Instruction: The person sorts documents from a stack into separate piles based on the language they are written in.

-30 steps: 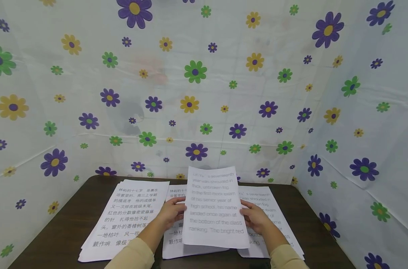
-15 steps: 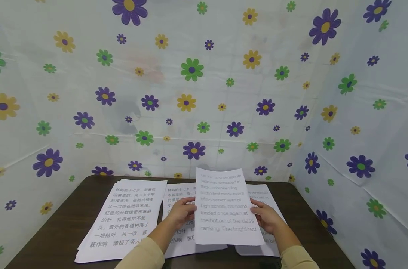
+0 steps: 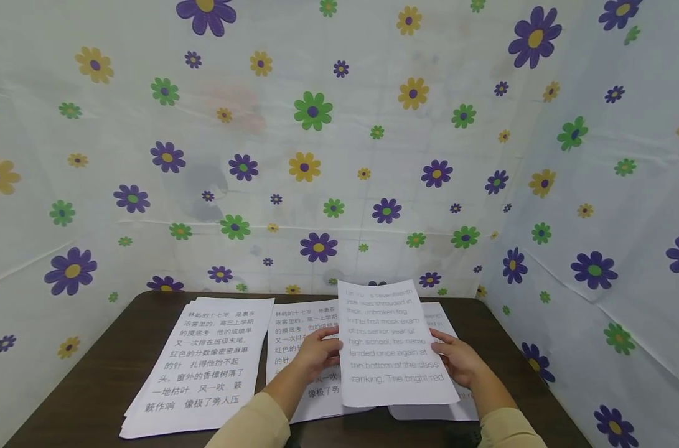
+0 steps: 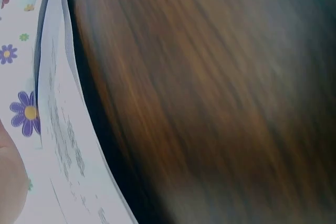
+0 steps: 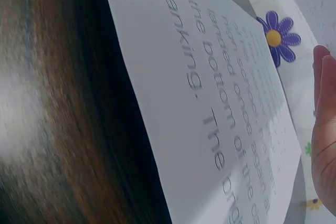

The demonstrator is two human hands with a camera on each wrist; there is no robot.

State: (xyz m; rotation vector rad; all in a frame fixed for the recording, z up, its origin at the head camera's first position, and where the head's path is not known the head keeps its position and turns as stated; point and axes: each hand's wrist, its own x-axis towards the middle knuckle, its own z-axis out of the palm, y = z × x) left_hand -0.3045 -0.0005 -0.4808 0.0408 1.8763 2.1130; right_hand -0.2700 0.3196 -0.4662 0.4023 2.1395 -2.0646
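A white sheet of paper (image 3: 392, 348) with printed English text is held up at a tilt in the head view. My left hand (image 3: 317, 358) pinches its left edge and my right hand (image 3: 459, 361) its right edge. Behind and below it lies a right-hand stack of paper (image 3: 429, 412), mostly covered by the sheet. A middle stack (image 3: 294, 348) with Chinese text is partly hidden by my left hand and the sheet. In the right wrist view the lifted sheet (image 5: 157, 77) slants past my right hand (image 5: 325, 140).
Another stack of Chinese-text pages (image 3: 205, 361) lies to the left, its edges slightly fanned. All stacks rest on a dark wooden table (image 3: 87, 379). A flower-patterned cloth (image 3: 272, 137) encloses the table at the back and sides.
Both hands have carried the English sheet to the right, so it covers more of the right-hand stack and less of the middle one. The head view has turned slightly.
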